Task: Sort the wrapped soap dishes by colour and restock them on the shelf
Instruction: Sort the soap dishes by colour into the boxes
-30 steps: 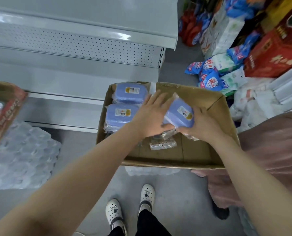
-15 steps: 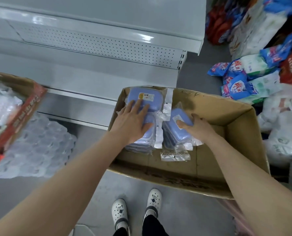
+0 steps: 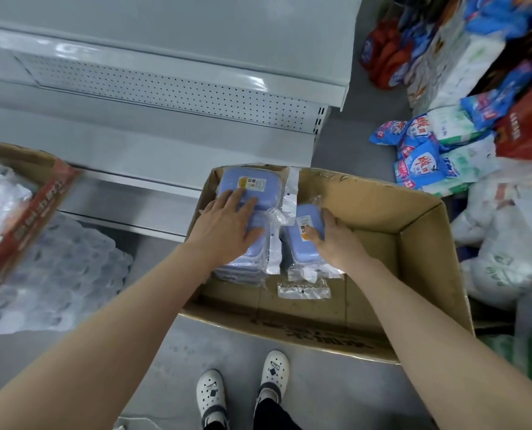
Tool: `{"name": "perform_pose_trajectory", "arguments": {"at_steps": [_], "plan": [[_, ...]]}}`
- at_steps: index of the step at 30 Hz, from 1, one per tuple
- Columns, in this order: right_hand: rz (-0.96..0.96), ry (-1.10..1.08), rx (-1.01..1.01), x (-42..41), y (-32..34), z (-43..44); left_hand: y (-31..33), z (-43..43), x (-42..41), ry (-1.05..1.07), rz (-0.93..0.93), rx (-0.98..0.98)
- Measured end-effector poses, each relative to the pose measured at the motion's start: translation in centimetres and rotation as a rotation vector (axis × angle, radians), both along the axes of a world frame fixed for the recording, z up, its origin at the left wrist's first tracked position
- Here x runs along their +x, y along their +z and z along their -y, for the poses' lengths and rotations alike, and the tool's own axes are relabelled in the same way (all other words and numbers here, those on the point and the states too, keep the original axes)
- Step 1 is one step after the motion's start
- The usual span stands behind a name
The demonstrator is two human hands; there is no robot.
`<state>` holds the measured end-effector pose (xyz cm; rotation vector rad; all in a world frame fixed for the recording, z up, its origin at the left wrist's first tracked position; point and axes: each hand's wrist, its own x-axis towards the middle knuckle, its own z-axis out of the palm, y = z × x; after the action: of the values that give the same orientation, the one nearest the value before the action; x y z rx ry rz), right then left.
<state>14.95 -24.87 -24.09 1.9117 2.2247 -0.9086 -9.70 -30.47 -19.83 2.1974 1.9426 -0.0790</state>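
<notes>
A: Well, where are the dishes?

B: Blue ones, in the box [image 3: 413,274] on the floor. Left hand [image 3: 227,228] lies flat and spread on the stack [image 3: 246,187] at the box's ten o'clock. Right hand [image 3: 336,240] curls round a dish [image 3: 302,243] just beside it.

A: Best approach?

B: Probably square both piles, then grip from the sides; the loose wrap [image 3: 303,290] looks slippery. Shelf [image 3: 165,97] waits at twelve.
</notes>
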Motion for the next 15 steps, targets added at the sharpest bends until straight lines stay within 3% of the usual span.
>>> {"name": "perform_pose_trajectory", "arguments": {"at_steps": [8,15], "plan": [[0.164,0.225,0.186,0.2,2.3,0.8,1.2,0.8,-0.2,-0.009,0.034,0.071],[0.22,0.47,0.504,-2.3,8.8,0.9,4.7,3.0,-2.4,-0.015,0.045,0.28]]}}
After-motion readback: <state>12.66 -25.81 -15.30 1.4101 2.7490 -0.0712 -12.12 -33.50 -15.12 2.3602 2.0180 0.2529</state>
